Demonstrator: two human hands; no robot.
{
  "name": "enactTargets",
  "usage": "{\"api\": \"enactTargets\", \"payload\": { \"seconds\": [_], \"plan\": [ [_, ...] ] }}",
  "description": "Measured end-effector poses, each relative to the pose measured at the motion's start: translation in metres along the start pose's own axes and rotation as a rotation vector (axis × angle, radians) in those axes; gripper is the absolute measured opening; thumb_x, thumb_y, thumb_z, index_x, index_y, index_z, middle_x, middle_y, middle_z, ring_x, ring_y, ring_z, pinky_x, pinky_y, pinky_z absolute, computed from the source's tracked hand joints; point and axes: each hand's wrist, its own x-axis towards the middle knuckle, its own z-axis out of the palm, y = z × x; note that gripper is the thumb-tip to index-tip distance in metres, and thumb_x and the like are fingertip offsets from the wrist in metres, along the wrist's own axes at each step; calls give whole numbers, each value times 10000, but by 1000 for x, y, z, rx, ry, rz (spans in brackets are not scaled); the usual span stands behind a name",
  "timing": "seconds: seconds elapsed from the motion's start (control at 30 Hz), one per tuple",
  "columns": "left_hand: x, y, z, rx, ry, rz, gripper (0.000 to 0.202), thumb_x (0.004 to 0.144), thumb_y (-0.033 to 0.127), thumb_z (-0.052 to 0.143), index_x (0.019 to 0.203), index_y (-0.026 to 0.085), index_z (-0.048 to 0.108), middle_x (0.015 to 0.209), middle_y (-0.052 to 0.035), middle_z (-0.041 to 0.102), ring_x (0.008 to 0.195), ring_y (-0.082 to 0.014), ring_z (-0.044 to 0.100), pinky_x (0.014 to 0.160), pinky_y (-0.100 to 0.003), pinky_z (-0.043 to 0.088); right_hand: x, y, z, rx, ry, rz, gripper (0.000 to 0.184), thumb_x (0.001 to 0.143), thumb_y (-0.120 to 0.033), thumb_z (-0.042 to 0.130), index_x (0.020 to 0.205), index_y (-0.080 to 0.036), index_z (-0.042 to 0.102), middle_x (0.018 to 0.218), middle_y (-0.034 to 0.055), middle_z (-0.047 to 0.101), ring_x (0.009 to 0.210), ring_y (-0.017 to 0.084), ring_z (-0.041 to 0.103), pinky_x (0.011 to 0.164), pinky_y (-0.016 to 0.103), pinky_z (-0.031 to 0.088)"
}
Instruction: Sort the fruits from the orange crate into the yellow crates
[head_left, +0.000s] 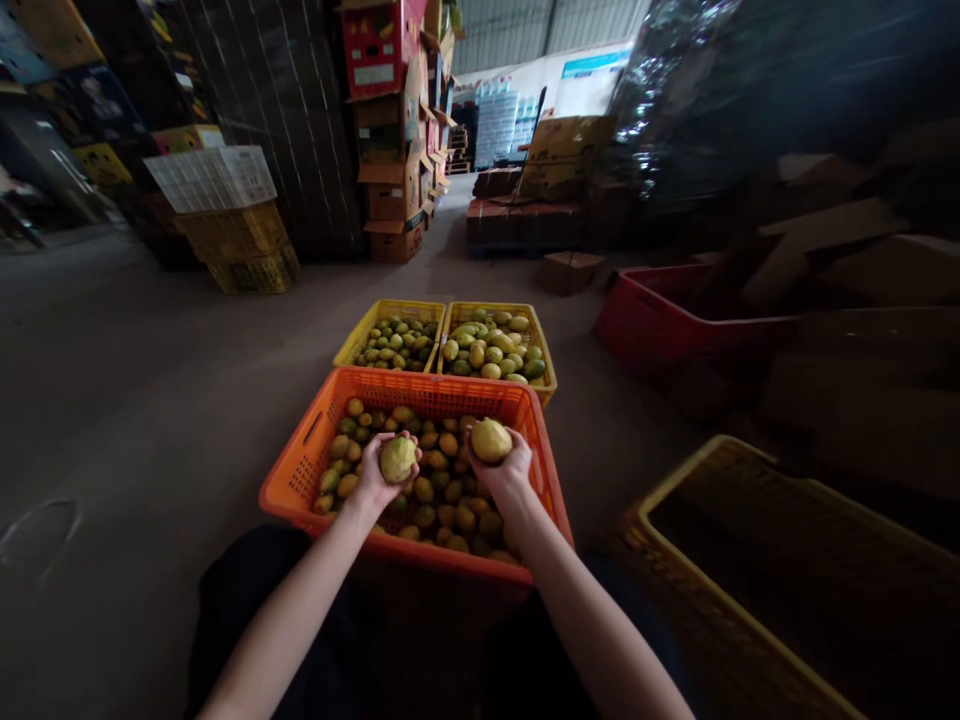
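My left hand (379, 473) is closed around a yellow-green fruit (397, 458), held over the orange crate (300, 470). My right hand (506, 472) grips a second, larger yellowish fruit (490, 439) above the same crate. The orange crate sits right in front of my knees and is filled with several yellow and green fruits (442, 495). Both arms reach forward from the bottom of the view.
Two yellow crates (390, 312) (544, 365) of greener fruit stand side by side just beyond the orange one. An empty yellow crate (675, 480) lies at the right, a red crate (637, 320) behind it. Stacked cartons and baskets (225, 215) line the back.
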Motion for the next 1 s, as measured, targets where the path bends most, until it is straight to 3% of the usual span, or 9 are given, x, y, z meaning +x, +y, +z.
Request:
{"api": "enactTargets", "payload": {
  "seconds": [0.13,0.27,0.4,0.53,0.77,1.0],
  "plan": [
    [-4,9,0,-9,-22,6,116,758,183,479,757,148,590,726,-42,646,626,-175,647,451,-247,507,4,27,-12,-128,57,119,113,752,-214,480,822,-179,561,562,4,625,520,185,620,489,355,547],
    [-7,17,-1,-65,-19,26,135,752,181,477,773,149,606,726,-48,659,653,-179,656,466,-243,513,2,48,-19,-185,17,188,133,739,-220,504,816,-147,584,601,52,653,563,214,646,509,377,550],
    [-5,19,-5,-261,-19,109,249,765,161,458,929,143,645,809,-71,690,840,-207,673,643,-291,562,0,56,-12,-131,-155,167,203,727,-240,499,853,-140,623,693,78,694,637,224,668,571,386,561],
    [1,16,-3,-373,-79,182,326,784,172,441,1033,137,649,926,-87,701,1011,-233,631,818,-347,540,-5,59,3,-37,-206,120,232,726,-245,472,871,-154,629,712,62,698,701,225,672,649,419,565],
    [4,2,21,-317,-212,184,387,803,228,413,1108,156,640,1084,-95,673,1114,-253,578,918,-420,481,-12,50,17,96,-284,38,220,702,-228,480,855,-182,632,694,27,684,734,175,658,706,338,556],
    [16,-15,47,-230,-211,258,397,800,244,386,1071,152,662,1080,-75,682,1043,-214,613,922,-344,474,-16,50,30,168,-287,-69,236,708,-234,453,829,-171,646,673,24,689,715,157,658,771,305,537]
  ]
}}
